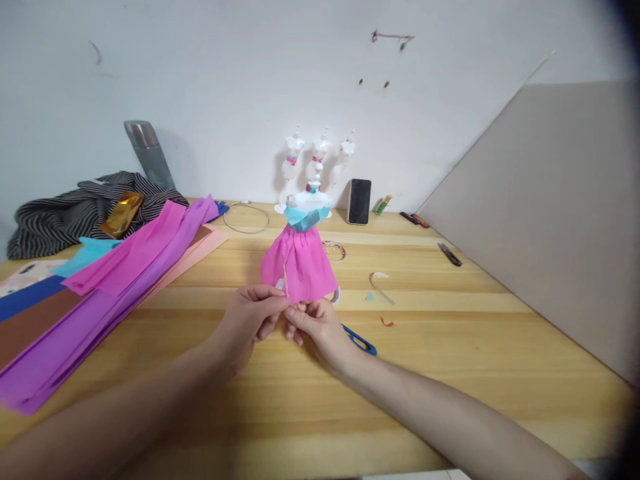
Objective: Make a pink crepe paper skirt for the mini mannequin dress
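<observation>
A small white mannequin (pixel 311 198) stands on the wooden table (pixel 450 347) wearing a pink crepe-paper skirt (pixel 300 263) and a light blue paper waistband (pixel 305 217). My left hand (pixel 250 320) pinches the skirt's lower hem at the open seam. My right hand (pixel 315 327) pinches the same hem right beside it, fingers closed. Both hands meet under the skirt. Blue-handled scissors (pixel 360 341) lie just behind my right wrist.
Long purple, pink, peach, blue and brown paper sheets (pixel 105 287) lie at the left. Striped cloth (pixel 75 213) and a grey bottle (pixel 149 155) sit at the back left. Three more mannequins (pixel 318 160), a phone (pixel 359 201), tape ring (pixel 334 250), snips (pixel 450 254) and paper scraps are behind. A grey board (pixel 560 220) leans at right.
</observation>
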The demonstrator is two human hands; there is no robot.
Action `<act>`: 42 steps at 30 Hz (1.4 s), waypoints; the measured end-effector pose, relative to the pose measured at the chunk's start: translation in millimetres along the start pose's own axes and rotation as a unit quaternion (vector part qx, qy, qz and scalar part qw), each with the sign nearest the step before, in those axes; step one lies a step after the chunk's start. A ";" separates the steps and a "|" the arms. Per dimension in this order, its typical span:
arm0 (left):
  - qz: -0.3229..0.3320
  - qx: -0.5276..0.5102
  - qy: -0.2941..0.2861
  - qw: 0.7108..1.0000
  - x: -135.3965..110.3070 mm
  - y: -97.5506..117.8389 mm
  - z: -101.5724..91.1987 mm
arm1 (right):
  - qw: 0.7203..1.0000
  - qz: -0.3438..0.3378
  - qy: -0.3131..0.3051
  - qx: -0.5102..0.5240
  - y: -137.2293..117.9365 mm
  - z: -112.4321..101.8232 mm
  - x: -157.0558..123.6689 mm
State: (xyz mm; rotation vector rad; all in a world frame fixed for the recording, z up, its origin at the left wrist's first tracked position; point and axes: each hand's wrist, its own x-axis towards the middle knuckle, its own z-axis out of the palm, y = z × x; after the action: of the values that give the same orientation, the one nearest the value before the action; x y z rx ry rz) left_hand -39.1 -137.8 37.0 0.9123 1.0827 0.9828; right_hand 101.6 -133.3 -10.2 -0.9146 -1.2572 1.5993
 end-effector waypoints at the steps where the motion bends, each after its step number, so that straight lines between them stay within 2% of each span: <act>1: 0.001 0.001 0.004 1.000 -0.4 0.1 0.5 | 1.000 -0.002 0.002 0.000 0.6 -0.1 0.2; 10: 0.010 0.011 0.019 1.000 0.6 -2.0 0.2 | 1.000 -0.010 -0.019 0.017 2.7 1.3 -1.3; 12: 0.009 0.014 0.027 1.000 0.7 -1.4 0.5 | 0.999 -0.024 -0.034 -0.027 -2.4 2.8 -6.3; 14: 0.015 0.021 0.032 0.999 -0.1 0.0 1.6 | 0.988 -0.092 -0.034 -0.119 -10.3 4.5 -13.3; 17: 0.033 0.045 0.040 0.998 -2.0 2.5 3.9 | 0.929 -0.249 -0.009 -0.273 -22.5 6.0 -23.0; 19: 0.041 0.059 0.042 0.997 -3.2 3.8 5.1 | 0.877 -0.343 -0.015 -0.337 -27.4 5.2 -26.1; 21: 0.037 0.056 0.045 0.997 -4.3 4.7 6.0 | 0.831 -0.408 -0.018 -0.377 -28.8 2.7 -25.9; 23: 0.028 0.046 0.047 0.997 -5.3 5.4 6.7 | 0.806 -0.425 -0.013 -0.413 -27.7 -0.8 -23.7; 27: 0.026 0.053 0.054 0.997 -6.9 6.4 7.8 | 0.775 -0.414 -0.010 -0.477 -25.6 -5.8 -20.4; 34: 0.034 0.082 0.049 0.995 -8.9 3.6 7.2 | 0.790 -0.410 0.048 -0.454 -37.2 -3.6 -20.0; 39: 0.034 0.094 0.070 0.993 -10.1 5.0 9.4 | 0.798 -0.389 0.105 -0.448 -63.0 -6.9 -15.2; 42: 0.034 0.096 0.082 0.991 -10.2 6.6 11.8 | 0.790 -0.392 0.100 -0.461 -80.6 -6.5 -9.4</act>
State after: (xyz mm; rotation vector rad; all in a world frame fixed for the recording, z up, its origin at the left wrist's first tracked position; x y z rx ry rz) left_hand -30.6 -146.8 48.6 1.0442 1.3087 1.0370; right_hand 126.4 -131.9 67.2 -0.8781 -1.9435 0.1604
